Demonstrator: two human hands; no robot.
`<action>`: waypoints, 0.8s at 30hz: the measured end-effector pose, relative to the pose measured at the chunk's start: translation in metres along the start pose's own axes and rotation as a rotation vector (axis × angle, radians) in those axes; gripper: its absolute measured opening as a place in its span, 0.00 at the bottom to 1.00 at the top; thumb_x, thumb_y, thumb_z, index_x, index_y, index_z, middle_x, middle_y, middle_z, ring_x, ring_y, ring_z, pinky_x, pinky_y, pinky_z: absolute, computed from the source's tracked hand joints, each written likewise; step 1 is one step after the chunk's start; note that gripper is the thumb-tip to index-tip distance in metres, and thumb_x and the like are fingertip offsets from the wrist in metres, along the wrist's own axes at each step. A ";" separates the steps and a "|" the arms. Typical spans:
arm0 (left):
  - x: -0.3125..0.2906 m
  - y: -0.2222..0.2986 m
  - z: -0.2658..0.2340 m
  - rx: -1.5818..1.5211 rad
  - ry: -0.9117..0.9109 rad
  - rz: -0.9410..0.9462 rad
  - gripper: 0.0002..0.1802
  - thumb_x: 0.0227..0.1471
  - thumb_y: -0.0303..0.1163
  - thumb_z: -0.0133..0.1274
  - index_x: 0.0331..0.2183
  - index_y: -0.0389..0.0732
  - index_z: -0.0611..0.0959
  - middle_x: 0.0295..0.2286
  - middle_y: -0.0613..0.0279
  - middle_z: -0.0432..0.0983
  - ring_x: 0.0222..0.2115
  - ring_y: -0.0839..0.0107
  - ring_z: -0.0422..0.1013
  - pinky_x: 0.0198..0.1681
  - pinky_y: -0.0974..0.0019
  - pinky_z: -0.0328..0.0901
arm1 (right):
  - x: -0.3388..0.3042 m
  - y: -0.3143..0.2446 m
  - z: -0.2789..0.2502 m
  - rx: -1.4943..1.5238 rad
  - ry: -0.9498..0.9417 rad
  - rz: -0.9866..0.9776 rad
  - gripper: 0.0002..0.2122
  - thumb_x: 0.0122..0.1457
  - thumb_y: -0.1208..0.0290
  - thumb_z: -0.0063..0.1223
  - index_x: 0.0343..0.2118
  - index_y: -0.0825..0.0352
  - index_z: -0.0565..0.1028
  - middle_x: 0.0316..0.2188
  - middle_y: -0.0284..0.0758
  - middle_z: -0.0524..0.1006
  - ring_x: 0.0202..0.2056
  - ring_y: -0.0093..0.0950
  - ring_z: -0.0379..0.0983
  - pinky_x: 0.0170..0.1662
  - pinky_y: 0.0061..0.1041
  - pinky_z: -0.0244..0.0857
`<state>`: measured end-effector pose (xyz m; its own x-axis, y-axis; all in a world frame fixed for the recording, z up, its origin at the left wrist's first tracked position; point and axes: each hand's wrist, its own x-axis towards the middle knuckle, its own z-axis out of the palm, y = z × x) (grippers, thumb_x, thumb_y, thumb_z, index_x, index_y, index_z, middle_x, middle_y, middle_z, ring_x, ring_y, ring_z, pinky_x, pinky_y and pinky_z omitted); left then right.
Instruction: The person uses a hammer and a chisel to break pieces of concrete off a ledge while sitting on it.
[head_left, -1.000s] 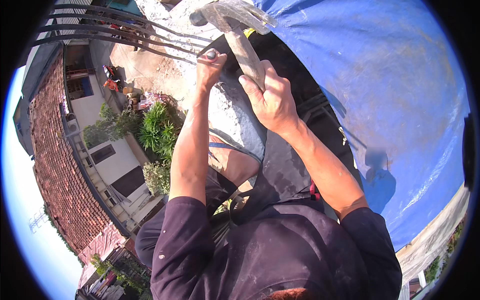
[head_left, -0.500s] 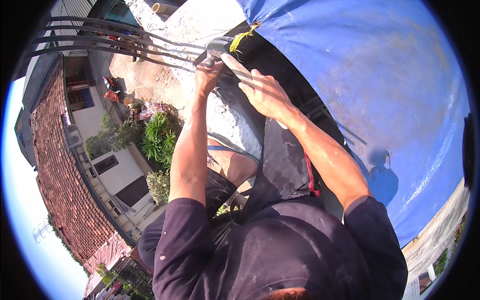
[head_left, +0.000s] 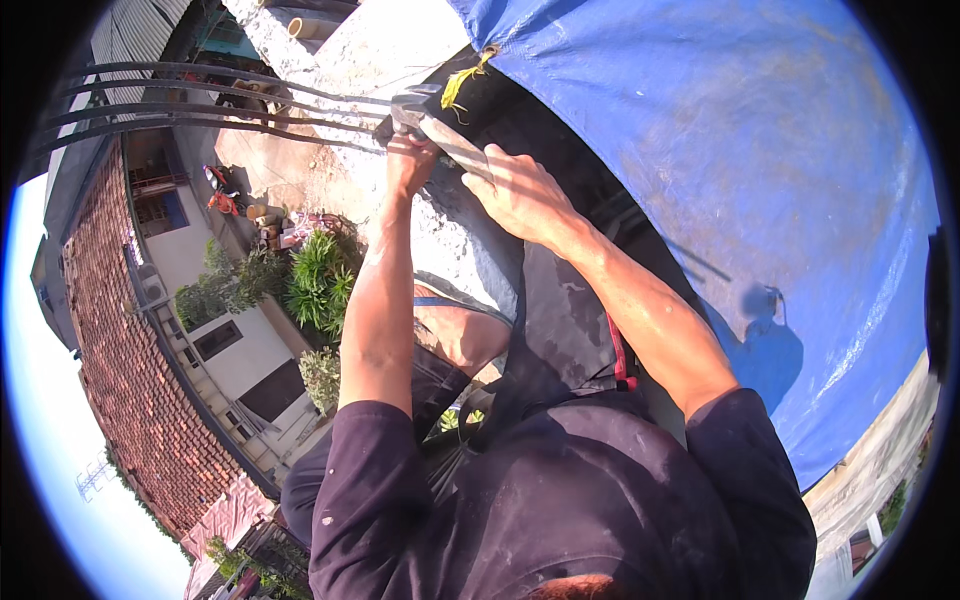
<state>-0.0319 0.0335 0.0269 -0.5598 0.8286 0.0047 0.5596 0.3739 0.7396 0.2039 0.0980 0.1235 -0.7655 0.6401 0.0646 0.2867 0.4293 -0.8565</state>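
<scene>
My right hand [head_left: 525, 195] is wrapped around the wooden handle of a hammer [head_left: 455, 147]. The hammer's metal head [head_left: 408, 108] is right at my left hand [head_left: 410, 165]. Those left fingers are closed around a chisel, whose round end is now mostly covered by the hammer head; its tip does not show. Both hands are over the rough, pale concrete ledge [head_left: 462, 240]. A yellow strip of tie [head_left: 463, 82] dangles from the tarp's corner just beyond the hammer.
A blue tarp [head_left: 730, 170] spreads over the right side, with a dark gap along its edge. Several black cables [head_left: 230, 108] cross at upper left. A short pipe [head_left: 310, 28] lies on the ledge. Far below are plants [head_left: 325, 280] and a tile-roofed house [head_left: 140, 350].
The hammer head has come down onto the chisel's round end, which showed before. Both hands appear slightly farther left, and the whole view has shifted a little.
</scene>
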 end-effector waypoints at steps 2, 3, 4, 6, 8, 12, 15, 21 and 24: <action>0.007 0.001 -0.008 -0.074 -0.012 -0.055 0.14 0.52 0.36 0.60 0.30 0.32 0.82 0.19 0.53 0.74 0.21 0.62 0.70 0.29 0.59 0.65 | 0.001 -0.011 -0.007 0.094 0.096 -0.120 0.13 0.63 0.65 0.58 0.33 0.70 0.69 0.16 0.50 0.73 0.23 0.53 0.75 0.24 0.46 0.68; 0.009 0.003 -0.011 -0.111 -0.030 -0.079 0.14 0.51 0.36 0.60 0.29 0.33 0.81 0.18 0.54 0.73 0.20 0.62 0.69 0.28 0.59 0.65 | 0.000 -0.018 -0.010 0.141 0.152 -0.169 0.14 0.63 0.64 0.58 0.32 0.71 0.68 0.17 0.50 0.74 0.23 0.53 0.75 0.24 0.46 0.68; 0.004 0.009 -0.015 -0.102 -0.022 0.045 0.15 0.51 0.37 0.61 0.24 0.34 0.78 0.17 0.58 0.69 0.19 0.71 0.64 0.27 0.61 0.63 | -0.005 -0.027 -0.011 0.159 0.191 -0.164 0.09 0.63 0.72 0.57 0.34 0.72 0.71 0.23 0.46 0.73 0.23 0.48 0.75 0.23 0.38 0.67; -0.002 0.004 -0.022 -0.137 -0.023 -0.041 0.16 0.52 0.38 0.60 0.23 0.35 0.78 0.16 0.59 0.69 0.20 0.75 0.63 0.27 0.61 0.62 | -0.005 -0.029 0.003 0.170 0.198 -0.145 0.09 0.63 0.71 0.57 0.34 0.72 0.71 0.23 0.47 0.73 0.23 0.49 0.75 0.24 0.39 0.67; 0.003 0.010 -0.014 -0.155 -0.050 -0.041 0.16 0.52 0.38 0.59 0.24 0.35 0.79 0.17 0.61 0.70 0.20 0.76 0.64 0.27 0.62 0.63 | -0.002 -0.004 0.011 0.138 0.158 -0.079 0.10 0.64 0.69 0.57 0.35 0.71 0.71 0.24 0.49 0.74 0.25 0.51 0.75 0.25 0.42 0.68; 0.000 0.009 -0.012 -0.185 -0.030 -0.038 0.16 0.52 0.37 0.63 0.22 0.37 0.77 0.16 0.65 0.68 0.21 0.77 0.62 0.26 0.62 0.62 | 0.010 0.002 -0.005 -0.015 -0.032 -0.047 0.14 0.64 0.64 0.54 0.33 0.72 0.69 0.22 0.53 0.77 0.29 0.54 0.78 0.29 0.47 0.72; -0.001 -0.001 -0.019 -0.179 -0.058 -0.094 0.19 0.53 0.39 0.65 0.21 0.37 0.77 0.15 0.68 0.66 0.20 0.78 0.59 0.24 0.64 0.60 | 0.003 -0.017 -0.014 0.055 0.112 -0.181 0.13 0.63 0.66 0.56 0.33 0.72 0.69 0.21 0.51 0.76 0.27 0.53 0.77 0.26 0.46 0.71; 0.008 -0.010 -0.016 -0.192 -0.167 -0.048 0.14 0.53 0.37 0.64 0.25 0.37 0.81 0.18 0.67 0.72 0.21 0.80 0.63 0.26 0.65 0.62 | 0.003 -0.020 0.005 0.112 0.232 -0.182 0.07 0.61 0.74 0.58 0.40 0.69 0.74 0.27 0.47 0.72 0.25 0.44 0.76 0.22 0.38 0.69; 0.010 0.000 -0.004 -0.140 -0.190 0.052 0.11 0.54 0.36 0.61 0.30 0.37 0.84 0.23 0.62 0.78 0.24 0.74 0.70 0.30 0.64 0.67 | 0.004 0.009 0.014 0.080 -0.031 0.077 0.11 0.64 0.68 0.56 0.34 0.71 0.70 0.25 0.55 0.74 0.31 0.51 0.76 0.26 0.43 0.69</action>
<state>-0.0398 0.0404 0.0297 -0.3998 0.9138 -0.0714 0.4872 0.2779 0.8279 0.1956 0.0956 0.1085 -0.7609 0.6487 -0.0178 0.2993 0.3264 -0.8966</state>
